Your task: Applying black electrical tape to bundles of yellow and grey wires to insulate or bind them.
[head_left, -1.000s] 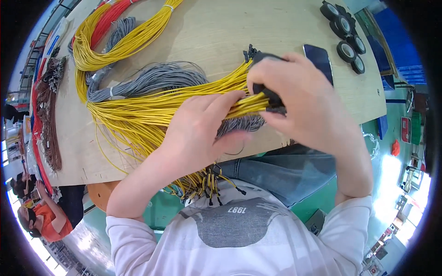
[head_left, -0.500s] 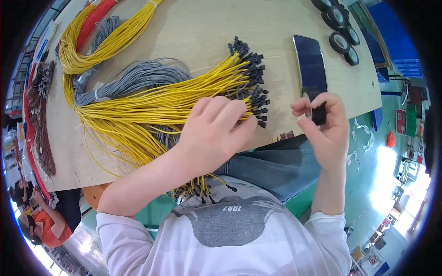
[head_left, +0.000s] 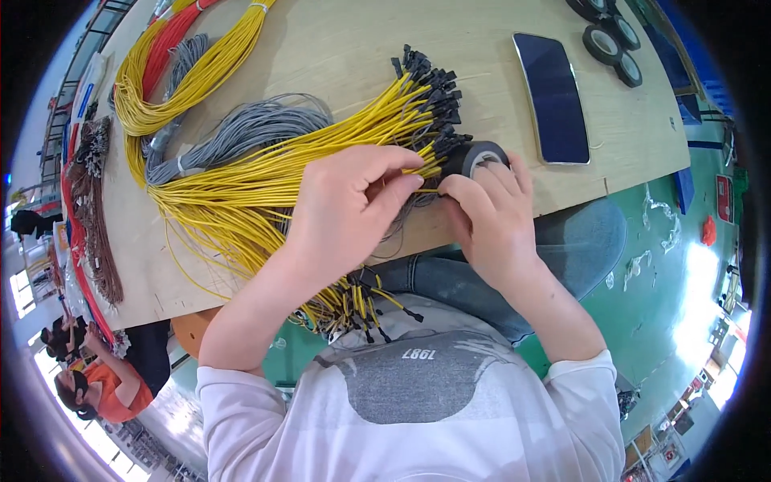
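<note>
A large bundle of yellow wires fans out on the table, with black connectors at its far right end. Over the bundle's right part, my left hand is closed, thumb and forefinger pinching a yellow wire near its end. Close beside it, my right hand is closed on a roll of black tape, fingers reaching over its core. The thumb and forefinger of that hand meet at the wire's end; what exactly is between them is hidden.
A dark phone lies on the table right of the connectors. Several black tape rolls sit at the far right. Grey wires and a yellow coil lie left. More yellow wire ends hang at the near edge. Another person is at lower left.
My right hand has come left from beside the phone to the wire ends, the tape roll now plainly visible in it. My left hand now pinches a wire end. The view has shifted slightly.
</note>
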The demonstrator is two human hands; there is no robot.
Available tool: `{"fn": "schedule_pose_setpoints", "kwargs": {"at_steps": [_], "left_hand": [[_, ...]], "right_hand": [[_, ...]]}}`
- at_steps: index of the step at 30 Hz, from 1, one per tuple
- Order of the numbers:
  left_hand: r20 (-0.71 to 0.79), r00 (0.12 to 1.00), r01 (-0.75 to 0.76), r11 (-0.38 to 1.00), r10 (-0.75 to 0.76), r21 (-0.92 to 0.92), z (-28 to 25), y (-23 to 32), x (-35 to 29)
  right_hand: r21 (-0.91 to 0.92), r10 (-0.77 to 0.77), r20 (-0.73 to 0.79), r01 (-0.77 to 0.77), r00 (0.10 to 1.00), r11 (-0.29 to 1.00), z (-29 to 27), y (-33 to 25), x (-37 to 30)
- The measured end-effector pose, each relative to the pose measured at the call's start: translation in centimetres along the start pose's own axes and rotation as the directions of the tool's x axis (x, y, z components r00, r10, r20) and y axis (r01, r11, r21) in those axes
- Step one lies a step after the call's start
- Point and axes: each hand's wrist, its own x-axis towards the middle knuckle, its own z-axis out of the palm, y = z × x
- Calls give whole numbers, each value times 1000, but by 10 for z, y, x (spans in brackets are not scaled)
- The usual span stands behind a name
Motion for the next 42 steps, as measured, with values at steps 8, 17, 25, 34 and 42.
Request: {"fn": "schedule_pose_setpoints", "kwargs": {"at_steps": [8,17,25,34,42], "left_hand": [[77,946,-324,916,315,238,1,-10,-27],[-263,961,48,988,-86,-147,-19,-11,-60],[-239,919,-326,945,313,-17,-50,13,-94],[-115,810,164,409,-576,-898,-40,-22,-125],[-167,907,111,601,-387,-792,-42,-9,-125]], "right_hand": [[229,-91,46,78,995,970,-33,-28,6],[638,76,161,-162,984,753,-8,-63,24],[118,-284,62,275,957,954,19,-32,33],[517,458,65,-422,887,745,-34,-21,48],[552,-196,420,-77,886,831,4,-102,47]]}}
